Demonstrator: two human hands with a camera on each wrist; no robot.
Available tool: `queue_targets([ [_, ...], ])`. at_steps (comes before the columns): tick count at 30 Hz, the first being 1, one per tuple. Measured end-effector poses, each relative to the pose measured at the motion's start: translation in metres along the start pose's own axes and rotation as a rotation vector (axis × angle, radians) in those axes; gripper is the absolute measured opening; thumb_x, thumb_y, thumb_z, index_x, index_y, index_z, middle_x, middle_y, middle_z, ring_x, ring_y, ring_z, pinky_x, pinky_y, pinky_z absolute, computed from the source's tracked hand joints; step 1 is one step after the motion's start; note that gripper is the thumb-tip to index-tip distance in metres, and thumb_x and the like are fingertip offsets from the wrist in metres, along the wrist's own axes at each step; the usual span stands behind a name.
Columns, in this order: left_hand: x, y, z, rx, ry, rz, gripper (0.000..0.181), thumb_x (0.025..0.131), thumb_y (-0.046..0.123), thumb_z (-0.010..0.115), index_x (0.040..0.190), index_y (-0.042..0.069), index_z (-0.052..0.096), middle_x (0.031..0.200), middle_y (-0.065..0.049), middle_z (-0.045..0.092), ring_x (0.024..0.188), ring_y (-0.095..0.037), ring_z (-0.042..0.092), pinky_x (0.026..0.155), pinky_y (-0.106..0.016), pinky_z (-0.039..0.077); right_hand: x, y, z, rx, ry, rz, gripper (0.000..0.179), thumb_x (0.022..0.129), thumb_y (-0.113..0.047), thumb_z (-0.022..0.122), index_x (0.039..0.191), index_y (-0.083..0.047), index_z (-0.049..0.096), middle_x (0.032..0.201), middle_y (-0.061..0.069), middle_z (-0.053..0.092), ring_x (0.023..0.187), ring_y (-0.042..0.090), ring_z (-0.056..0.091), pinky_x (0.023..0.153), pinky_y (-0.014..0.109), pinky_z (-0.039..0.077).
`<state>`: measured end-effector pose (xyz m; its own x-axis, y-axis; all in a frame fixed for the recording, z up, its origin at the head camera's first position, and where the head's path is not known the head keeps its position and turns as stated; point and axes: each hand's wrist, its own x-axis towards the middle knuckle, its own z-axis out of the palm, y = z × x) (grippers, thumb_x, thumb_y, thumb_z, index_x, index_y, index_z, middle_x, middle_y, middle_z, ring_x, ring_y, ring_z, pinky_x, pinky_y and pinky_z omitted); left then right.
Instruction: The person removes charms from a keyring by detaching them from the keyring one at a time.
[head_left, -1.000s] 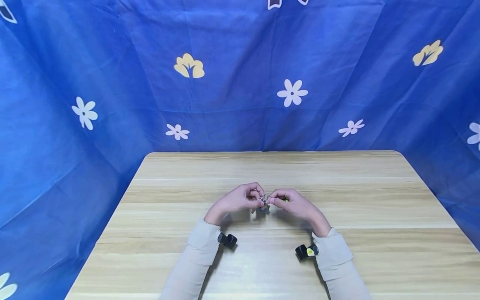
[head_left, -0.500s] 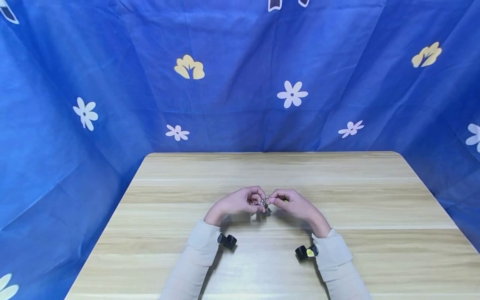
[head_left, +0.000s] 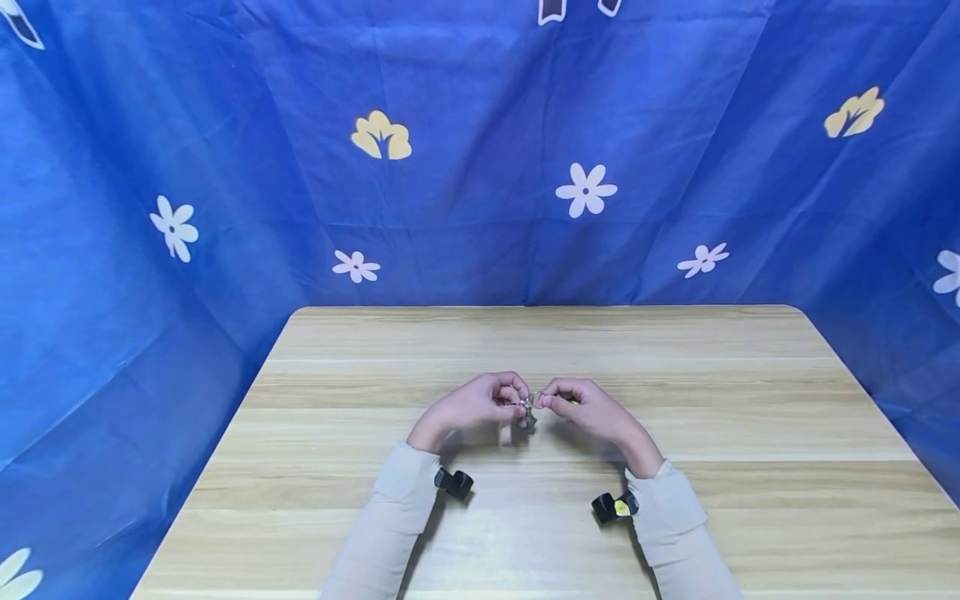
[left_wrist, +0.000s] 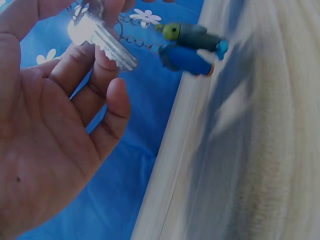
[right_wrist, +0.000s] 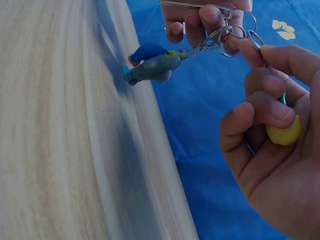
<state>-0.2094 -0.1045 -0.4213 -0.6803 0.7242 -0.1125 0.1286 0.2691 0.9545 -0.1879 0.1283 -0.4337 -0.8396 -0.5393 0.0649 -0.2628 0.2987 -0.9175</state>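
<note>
Between both hands hangs a bunch of linked metal key rings (right_wrist: 232,36). My left hand (head_left: 478,402) pinches a silver key (left_wrist: 114,49) near its head, with the toothed blade pointing out past the fingers. My right hand (head_left: 592,410) grips one ring between thumb and forefinger. A yellow charm (right_wrist: 284,133) with a bit of green sits inside that hand's curled fingers. From short chains dangle two small figure charms, a grey-green one (left_wrist: 197,38) and a blue one (left_wrist: 186,60), over the table. Fingers partly hide the rings in the head view.
The light wood-grain table (head_left: 360,350) lies under both hands. A blue cloth (head_left: 465,167) with white and yellow flower prints hangs behind it and at the sides. Black wrist cameras (head_left: 454,482) sit on both sleeves.
The left fingers have shifted about the rings and key, and the charms now dangle lower between the hands. The right hand has stayed nearly still on its ring.
</note>
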Motion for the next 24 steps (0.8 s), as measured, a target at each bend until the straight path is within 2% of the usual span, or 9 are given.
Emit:
queue_targets([
  [3,0.0000,-0.0003,-0.0005,-0.003,0.017,0.002,0.021,0.087,0.004,0.060,0.106,0.000,0.054,0.089,-0.015,0.071,0.085,-0.024,0.069,0.091,-0.028,0.050,-0.0003,-0.0006,0.0003,-0.001,0.000,-0.003,0.019,0.097,-0.013,0.053,0.098,-0.001,0.067,0.099,0.026,0.062,0.066,0.009,0.049,0.059,0.023,0.046],
  [5,0.0002,-0.0012,-0.0009,-0.006,0.027,0.005,0.019,0.088,0.005,0.060,0.105,0.000,0.054,0.087,-0.014,0.071,0.084,-0.024,0.068,0.085,-0.027,0.051,-0.0005,-0.0008,0.0006,-0.002,-0.001,-0.001,0.020,0.097,-0.014,0.053,0.099,0.000,0.067,0.098,0.025,0.062,0.065,0.007,0.048,0.059,0.022,0.045],
  [10,0.0007,-0.0032,-0.0019,-0.017,0.038,0.010,0.018,0.090,0.007,0.060,0.105,0.000,0.054,0.086,-0.015,0.069,0.084,-0.042,0.064,0.071,-0.030,0.051,-0.0002,0.0002,0.0011,-0.005,-0.002,0.004,0.022,0.097,-0.017,0.054,0.101,0.000,0.068,0.096,0.023,0.062,0.062,0.006,0.047,0.057,0.023,0.045],
  [13,0.0011,-0.0043,-0.0028,-0.018,0.049,0.016,0.019,0.089,0.006,0.059,0.106,0.000,0.053,0.086,-0.016,0.069,0.087,-0.047,0.062,0.072,-0.034,0.052,0.0002,0.0002,0.0016,-0.017,0.004,0.007,0.023,0.097,-0.019,0.055,0.102,-0.001,0.069,0.097,0.021,0.064,0.062,0.006,0.047,0.057,0.023,0.044],
  [17,0.0005,-0.0037,-0.0035,-0.025,0.072,0.015,0.019,0.089,0.005,0.058,0.106,0.000,0.053,0.086,-0.014,0.070,0.088,-0.048,0.063,0.076,-0.039,0.054,0.0000,-0.0011,0.0029,-0.043,0.016,-0.005,0.023,0.097,-0.021,0.056,0.103,-0.003,0.070,0.099,0.020,0.066,0.068,0.007,0.049,0.061,0.023,0.045],
  [24,-0.0013,-0.0025,-0.0040,-0.053,0.105,0.014,0.020,0.091,0.007,0.059,0.107,-0.001,0.053,0.085,-0.012,0.070,0.088,-0.048,0.064,0.076,-0.044,0.054,0.0001,-0.0029,0.0069,-0.066,0.060,-0.025,0.021,0.096,-0.021,0.058,0.103,-0.006,0.071,0.101,0.017,0.069,0.079,0.008,0.055,0.068,0.024,0.048],
])
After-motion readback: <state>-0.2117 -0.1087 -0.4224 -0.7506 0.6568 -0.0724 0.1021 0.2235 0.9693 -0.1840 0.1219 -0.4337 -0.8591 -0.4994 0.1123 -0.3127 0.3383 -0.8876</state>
